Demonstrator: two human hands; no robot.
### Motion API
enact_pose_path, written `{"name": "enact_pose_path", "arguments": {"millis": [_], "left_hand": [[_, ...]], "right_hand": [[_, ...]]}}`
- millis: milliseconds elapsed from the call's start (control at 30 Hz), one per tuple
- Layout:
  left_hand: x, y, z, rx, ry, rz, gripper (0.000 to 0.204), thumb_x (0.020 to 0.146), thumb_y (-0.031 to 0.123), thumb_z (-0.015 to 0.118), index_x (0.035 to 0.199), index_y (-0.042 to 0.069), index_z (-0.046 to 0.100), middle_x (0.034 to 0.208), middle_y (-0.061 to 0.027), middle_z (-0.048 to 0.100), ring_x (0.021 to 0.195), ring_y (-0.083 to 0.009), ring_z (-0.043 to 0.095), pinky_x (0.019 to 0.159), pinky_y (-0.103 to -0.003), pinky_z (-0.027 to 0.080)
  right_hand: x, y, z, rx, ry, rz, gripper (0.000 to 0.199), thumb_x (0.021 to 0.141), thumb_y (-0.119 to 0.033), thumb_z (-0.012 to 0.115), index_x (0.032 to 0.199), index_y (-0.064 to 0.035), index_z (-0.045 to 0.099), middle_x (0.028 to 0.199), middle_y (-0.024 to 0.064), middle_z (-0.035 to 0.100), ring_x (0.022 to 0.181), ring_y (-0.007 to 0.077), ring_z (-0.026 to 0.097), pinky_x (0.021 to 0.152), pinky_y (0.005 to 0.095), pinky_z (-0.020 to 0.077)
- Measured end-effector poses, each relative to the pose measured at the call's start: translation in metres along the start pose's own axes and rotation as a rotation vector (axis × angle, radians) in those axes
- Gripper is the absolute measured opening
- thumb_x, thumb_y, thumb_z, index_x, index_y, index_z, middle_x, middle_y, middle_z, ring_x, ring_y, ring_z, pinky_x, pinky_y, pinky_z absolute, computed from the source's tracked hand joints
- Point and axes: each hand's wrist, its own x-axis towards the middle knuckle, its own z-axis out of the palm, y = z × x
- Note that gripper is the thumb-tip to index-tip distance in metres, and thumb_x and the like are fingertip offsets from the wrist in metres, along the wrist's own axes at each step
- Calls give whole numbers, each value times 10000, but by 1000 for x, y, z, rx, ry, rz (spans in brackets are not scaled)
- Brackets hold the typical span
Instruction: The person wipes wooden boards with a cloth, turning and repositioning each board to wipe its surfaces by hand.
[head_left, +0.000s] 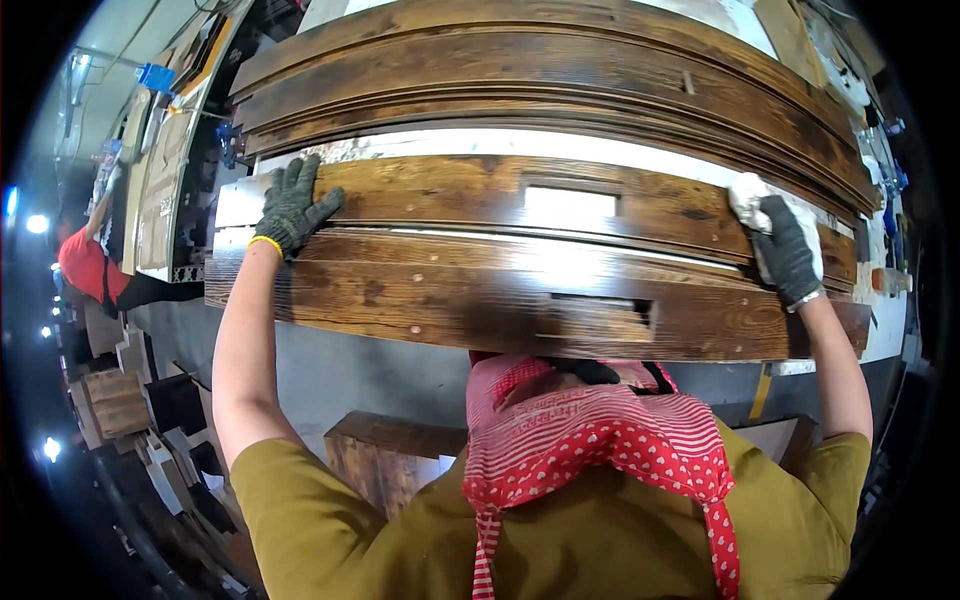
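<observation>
Two long dark-brown wooden boards lie side by side before me, each with a rectangular cutout. Resting near the left end of the farther board (430, 190) is my left hand (290, 212), in a dark grey knit glove with a yellow cuff, its fingers spread flat. Toward the right end, my right hand (788, 255), also gloved, is closed on a white cloth (748, 195) pressed against that board. The nearer board (370, 290) lies along the table's front edge, and a narrow gap separates the two. What lies under my right palm is hidden by the glove.
Several similar brown boards (500, 62) lie across the back of the white table (400, 144). At left, a person in a red top (90, 262) bends by a cardboard-covered bench (165, 190). A wooden piece (385, 455) stands below the table. Bottles and wrap crowd the far right.
</observation>
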Motion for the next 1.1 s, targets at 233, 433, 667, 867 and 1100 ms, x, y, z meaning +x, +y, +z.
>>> {"name": "enact_pose_path", "arguments": {"millis": [233, 433, 667, 867, 1100], "left_hand": [[11, -23, -3, -59, -44, 361, 853, 853, 614, 536, 1479, 98, 272, 1497, -227, 278, 1394, -405, 235, 1151, -465, 202], [43, -180, 11, -141, 154, -125, 912, 791, 694, 547, 1463, 123, 316, 1501, -202, 289, 1345, -408, 334, 1099, -464, 308], [58, -196, 15, -202, -3, -121, 812, 806, 708, 516, 1424, 195, 393, 1435, -209, 359, 1313, -414, 379, 1072, -475, 339], [56, -250, 40, -806, -52, -328, 737, 836, 612, 570, 1394, 162, 399, 1447, -220, 385, 1257, -364, 467, 1039, -419, 366], [64, -284, 68, -802, 58, 114, 497, 987, 344, 442, 1396, 66, 392, 1446, -105, 420, 1329, -230, 397, 1100, -326, 289]], "right_hand": [[112, -225, 37, 319, -204, -327, 434, 758, -74, 710, 1170, -62, 574, 1105, 167, 599, 1046, 341, 585, 909, 415, 475], [162, -294, 57, 236, -325, -377, 422, 722, -165, 762, 1095, -82, 585, 1015, 146, 607, 942, 343, 606, 819, 425, 495], [288, -505, 182, 352, -127, -675, 225, 784, -117, 660, 1004, -105, 617, 921, 104, 618, 880, 310, 614, 717, 407, 516], [263, -465, 171, 371, -166, -812, 316, 721, -172, 730, 1014, -126, 621, 961, 101, 632, 916, 304, 622, 758, 418, 516], [316, -576, 200, 352, -256, -790, 232, 822, -70, 579, 1043, -106, 638, 971, 116, 630, 942, 294, 619, 771, 410, 526]]}}
